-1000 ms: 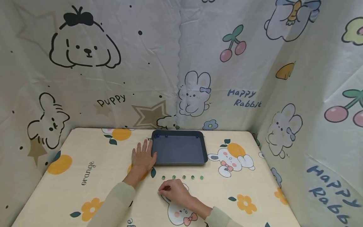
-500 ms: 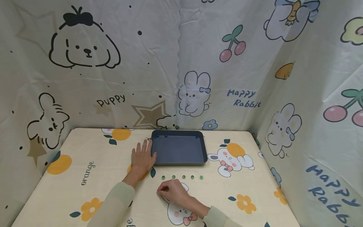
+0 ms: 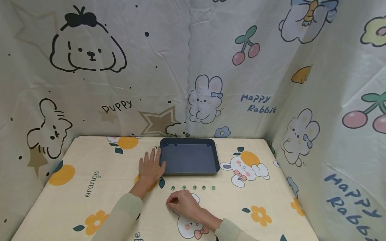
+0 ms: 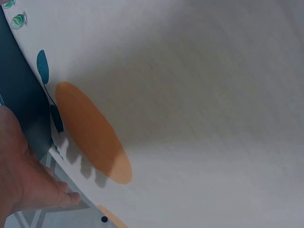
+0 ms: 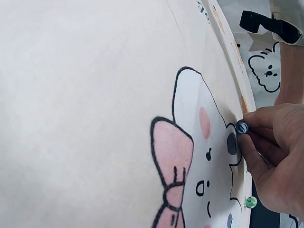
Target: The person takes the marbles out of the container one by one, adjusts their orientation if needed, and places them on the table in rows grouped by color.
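Blue-striped marble (image 5: 242,127) pinched at the fingertips of the right hand (image 3: 184,205), pressed low on the desk (image 3: 90,201) just in front of the row of green marbles (image 3: 193,188), near side of the dark blue tray (image 3: 189,157). Right fingers curled, wrist low. Left hand (image 3: 150,167) lies flat, fingers straight and relaxed, touching the tray's left edge. Small blue marbles (image 3: 176,144) sit along the tray's far wall.

In the head view, the right hand (image 3: 184,205) hides its pinched marble (image 5: 242,127).
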The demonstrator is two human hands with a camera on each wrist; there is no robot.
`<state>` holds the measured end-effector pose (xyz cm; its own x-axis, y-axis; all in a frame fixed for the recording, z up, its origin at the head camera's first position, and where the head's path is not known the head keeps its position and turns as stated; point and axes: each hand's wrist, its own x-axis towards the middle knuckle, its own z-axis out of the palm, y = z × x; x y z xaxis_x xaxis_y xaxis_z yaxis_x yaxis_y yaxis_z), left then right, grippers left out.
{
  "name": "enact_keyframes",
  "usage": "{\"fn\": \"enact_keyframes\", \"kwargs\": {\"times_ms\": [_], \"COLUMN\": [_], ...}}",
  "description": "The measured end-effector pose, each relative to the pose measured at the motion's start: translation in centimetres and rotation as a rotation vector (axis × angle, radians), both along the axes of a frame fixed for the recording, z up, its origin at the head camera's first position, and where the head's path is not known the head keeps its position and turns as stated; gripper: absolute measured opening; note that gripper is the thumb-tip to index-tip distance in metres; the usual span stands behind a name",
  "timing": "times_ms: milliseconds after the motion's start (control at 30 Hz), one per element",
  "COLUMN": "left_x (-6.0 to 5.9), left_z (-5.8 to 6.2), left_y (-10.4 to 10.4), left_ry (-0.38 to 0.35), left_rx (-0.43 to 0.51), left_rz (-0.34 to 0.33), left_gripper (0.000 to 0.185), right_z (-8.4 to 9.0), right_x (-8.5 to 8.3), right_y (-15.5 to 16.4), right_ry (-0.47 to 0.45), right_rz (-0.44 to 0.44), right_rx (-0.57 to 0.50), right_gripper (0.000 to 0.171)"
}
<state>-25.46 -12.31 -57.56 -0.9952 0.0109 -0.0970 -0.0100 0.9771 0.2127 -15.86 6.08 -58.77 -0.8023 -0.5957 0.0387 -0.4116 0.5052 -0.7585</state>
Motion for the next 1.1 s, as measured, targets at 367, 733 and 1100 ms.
{"fn": "enact_keyframes", "kwargs": {"times_ms": [367, 733, 1100], "left_x": [-0.02, -0.08, -0.04], "left_z": [0.13, -0.07, -0.03], "left_y": [0.03, -0.10, -0.12], "left_ry": [0.006, 0.010, 0.011], "left_rx": [0.017, 0.022, 0.023], "left_rz": [-0.012, -0.006, -0.007], "left_gripper": [0.072, 0.072, 0.072], "right_z": [0.28, 0.22, 0.33], "right_x": [0.00, -0.15, -0.17], "right_y": [-0.08, -0.21, -0.04], "right_ry": [0.047, 0.055, 0.068], "right_rz": [0.017, 0.031, 0.039], "right_rx": [0.062, 0.088, 0.075], "right_gripper": [0.007, 0.007, 0.007]}}
